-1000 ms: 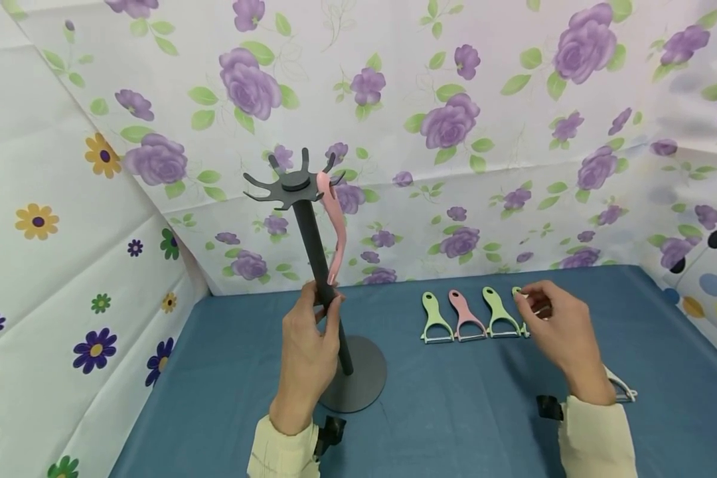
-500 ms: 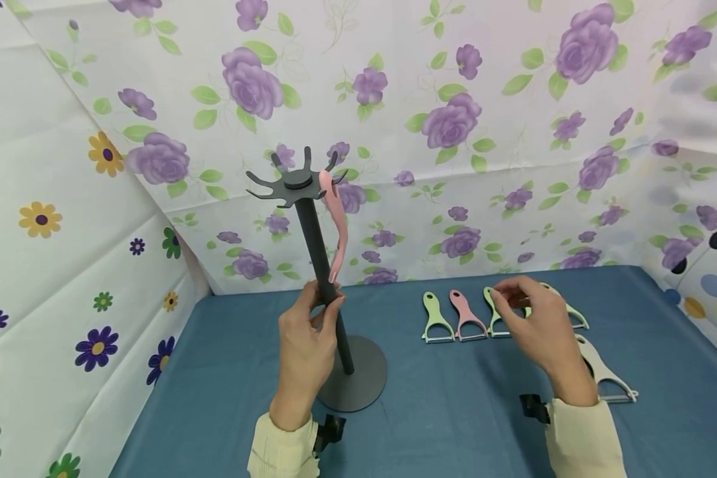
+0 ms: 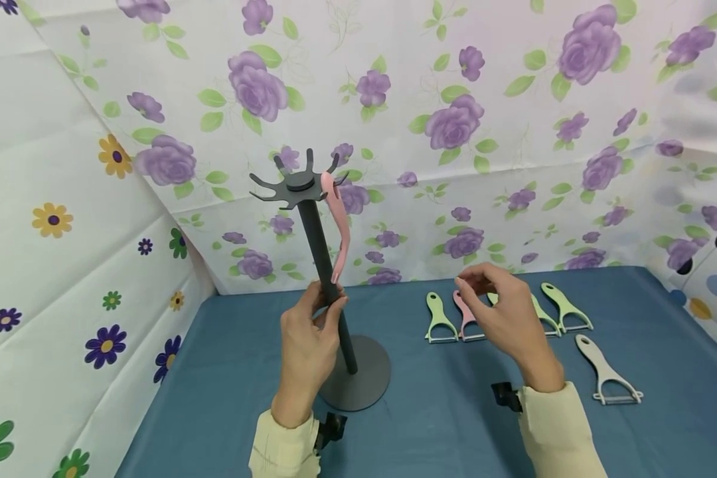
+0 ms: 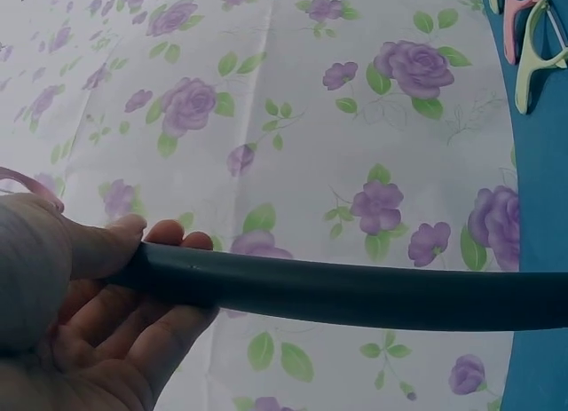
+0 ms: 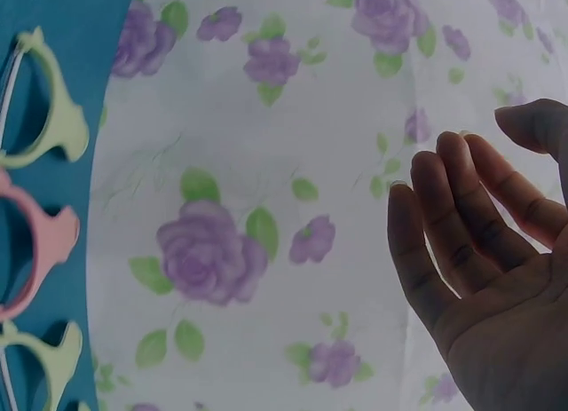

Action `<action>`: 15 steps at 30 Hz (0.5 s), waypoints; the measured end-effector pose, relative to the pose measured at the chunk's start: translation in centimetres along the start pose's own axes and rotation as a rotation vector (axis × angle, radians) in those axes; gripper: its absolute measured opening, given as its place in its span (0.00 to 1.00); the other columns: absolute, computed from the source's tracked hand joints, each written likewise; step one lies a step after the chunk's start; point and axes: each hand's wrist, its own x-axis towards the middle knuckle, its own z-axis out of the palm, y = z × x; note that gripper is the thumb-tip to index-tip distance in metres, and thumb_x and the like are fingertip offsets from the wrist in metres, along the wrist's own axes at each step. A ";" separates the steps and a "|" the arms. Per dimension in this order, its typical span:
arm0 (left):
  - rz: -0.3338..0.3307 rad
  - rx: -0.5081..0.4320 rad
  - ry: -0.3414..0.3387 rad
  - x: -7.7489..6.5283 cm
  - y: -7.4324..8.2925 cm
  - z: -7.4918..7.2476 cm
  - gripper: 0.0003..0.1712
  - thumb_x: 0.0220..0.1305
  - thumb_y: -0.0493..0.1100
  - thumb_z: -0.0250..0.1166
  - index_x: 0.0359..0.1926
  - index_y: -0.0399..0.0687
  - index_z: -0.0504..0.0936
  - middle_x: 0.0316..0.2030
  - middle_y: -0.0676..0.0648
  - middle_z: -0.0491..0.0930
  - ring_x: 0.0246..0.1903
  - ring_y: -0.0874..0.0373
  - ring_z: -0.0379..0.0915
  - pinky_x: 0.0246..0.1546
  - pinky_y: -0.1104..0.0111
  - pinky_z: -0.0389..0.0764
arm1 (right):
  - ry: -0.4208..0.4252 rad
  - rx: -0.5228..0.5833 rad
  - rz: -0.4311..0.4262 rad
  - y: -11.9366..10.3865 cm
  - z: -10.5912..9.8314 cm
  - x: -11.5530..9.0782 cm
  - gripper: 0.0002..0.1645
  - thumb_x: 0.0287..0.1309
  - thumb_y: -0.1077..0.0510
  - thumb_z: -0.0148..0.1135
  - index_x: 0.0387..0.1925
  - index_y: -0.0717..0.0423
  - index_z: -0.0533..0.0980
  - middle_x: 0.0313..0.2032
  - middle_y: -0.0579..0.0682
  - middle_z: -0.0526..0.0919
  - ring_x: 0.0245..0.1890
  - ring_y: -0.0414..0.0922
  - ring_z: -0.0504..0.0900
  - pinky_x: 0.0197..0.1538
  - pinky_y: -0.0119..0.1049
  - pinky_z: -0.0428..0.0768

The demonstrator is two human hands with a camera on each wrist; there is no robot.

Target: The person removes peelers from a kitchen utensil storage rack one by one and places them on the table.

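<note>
My left hand (image 3: pixel 311 328) grips the dark post of a hook stand (image 3: pixel 315 242), fingers and thumb around it below the pink peeler. That pink peeler (image 3: pixel 338 229) hangs from one of the stand's hooks. In the left wrist view the post (image 4: pixel 355 291) runs out from between thumb and fingers. My right hand (image 3: pixel 504 312) is raised over the row of peelers, holding nothing; in the right wrist view the hand (image 5: pixel 497 269) has relaxed, gently bent fingers. Nearest it are a second pink peeler (image 3: pixel 465 309) and a green peeler (image 3: pixel 492 299), both partly hidden behind it.
At the row's left end lies a green peeler (image 3: pixel 436 312); another green peeler (image 3: pixel 564 307) lies at its right end. A white peeler (image 3: pixel 600 365) is nearer the front right. The stand's round base (image 3: pixel 367 372) rests on the blue tablecloth (image 3: pixel 430 425). Flowered cloth (image 3: pixel 394 133) rises behind.
My right hand has moved left along the row, uncovering the white peeler and the green ones at the right. The left hand keeps its grip on the post.
</note>
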 end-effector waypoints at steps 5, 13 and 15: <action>-0.004 0.029 -0.004 0.1 0.1 0.0 0.09 0.71 0.38 0.66 0.49 0.42 0.83 0.43 0.41 0.88 0.48 0.52 0.88 0.50 0.63 0.88 | 0.000 0.020 -0.021 -1.2 0.5 0.7 0.09 0.70 0.55 0.64 0.47 0.53 0.83 0.37 0.45 0.86 0.37 0.39 0.83 0.45 0.36 0.84; 0.016 0.071 0.009 0.0 0.0 0.0 0.08 0.70 0.39 0.66 0.48 0.43 0.83 0.43 0.40 0.89 0.44 0.50 0.89 0.49 0.59 0.89 | -0.030 0.134 0.004 -3.2 1.4 1.7 0.09 0.72 0.53 0.62 0.49 0.50 0.82 0.41 0.47 0.86 0.41 0.41 0.83 0.47 0.39 0.83; 0.018 0.074 0.009 0.0 0.0 -0.1 0.08 0.70 0.39 0.66 0.48 0.43 0.83 0.42 0.41 0.89 0.43 0.50 0.90 0.48 0.58 0.89 | -0.034 0.158 0.008 -3.7 1.6 1.9 0.10 0.72 0.53 0.62 0.50 0.49 0.82 0.42 0.47 0.86 0.42 0.41 0.83 0.49 0.39 0.84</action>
